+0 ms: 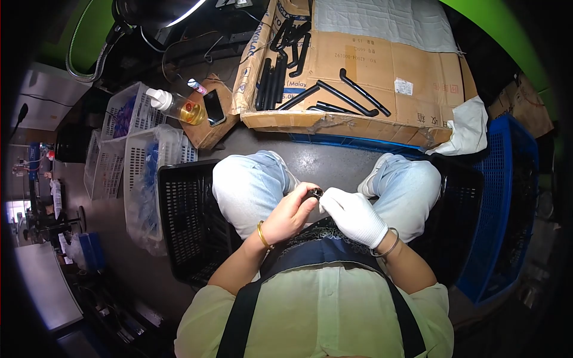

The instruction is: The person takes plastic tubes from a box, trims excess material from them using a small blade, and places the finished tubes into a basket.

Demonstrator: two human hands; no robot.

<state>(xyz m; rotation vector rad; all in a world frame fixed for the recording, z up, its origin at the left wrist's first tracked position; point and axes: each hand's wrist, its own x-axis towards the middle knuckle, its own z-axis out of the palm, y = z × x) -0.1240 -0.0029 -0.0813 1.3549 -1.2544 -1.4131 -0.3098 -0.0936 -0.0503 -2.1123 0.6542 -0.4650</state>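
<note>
My bare left hand (289, 213), a gold bracelet at its wrist, is closed around a black part (314, 193). Only one dark, shiny end of that part shows; the fingers cover the rest. On the right, my right hand (353, 216) wears a white knit glove. Its fingertips are pinched together at the end of the black part, and I cannot make out whether they grip it or something small. Both hands are above my lap. Beyond them, black bent-end rods (346, 98) lie on a cardboard box (382, 65), several more heaped at its left side.
A black crate (188, 221) stands left of my legs, with white baskets (143, 191) beyond it. A blue crate (495, 209) is at the right. A bottle of yellow liquid (188, 110) and a phone (213, 107) rest on a brown surface. A lamp (149, 12) hangs at upper left.
</note>
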